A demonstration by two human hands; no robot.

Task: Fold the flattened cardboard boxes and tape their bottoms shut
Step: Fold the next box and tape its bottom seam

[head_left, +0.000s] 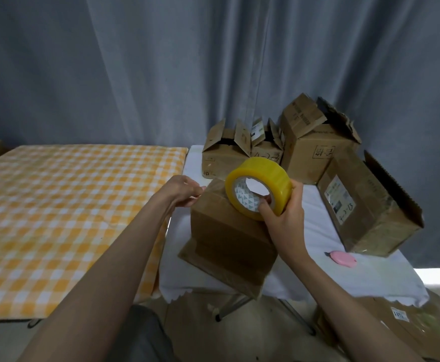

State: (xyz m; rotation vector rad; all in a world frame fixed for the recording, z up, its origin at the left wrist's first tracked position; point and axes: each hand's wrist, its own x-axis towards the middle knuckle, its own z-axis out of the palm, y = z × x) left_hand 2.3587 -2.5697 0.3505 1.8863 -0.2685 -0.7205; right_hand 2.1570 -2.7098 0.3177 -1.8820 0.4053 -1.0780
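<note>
A folded cardboard box (229, 239) stands bottom-up near the front of the white table (370, 278). My right hand (284, 218) grips a yellow tape roll (259, 186) over the box's top face, thumb inside the core. At the box's far left top edge my left hand (185, 190) pinches something small and pale with curled fingertips; whether it is the tape end is too small to tell.
Several open cardboard boxes (315, 150) stand at the table's back, and a larger one (365, 210) lies tilted at the right. A pink cutter (343, 259) lies at the front right. An orange checked surface (65, 212) spreads left. More cardboard (406, 325) lies on the floor.
</note>
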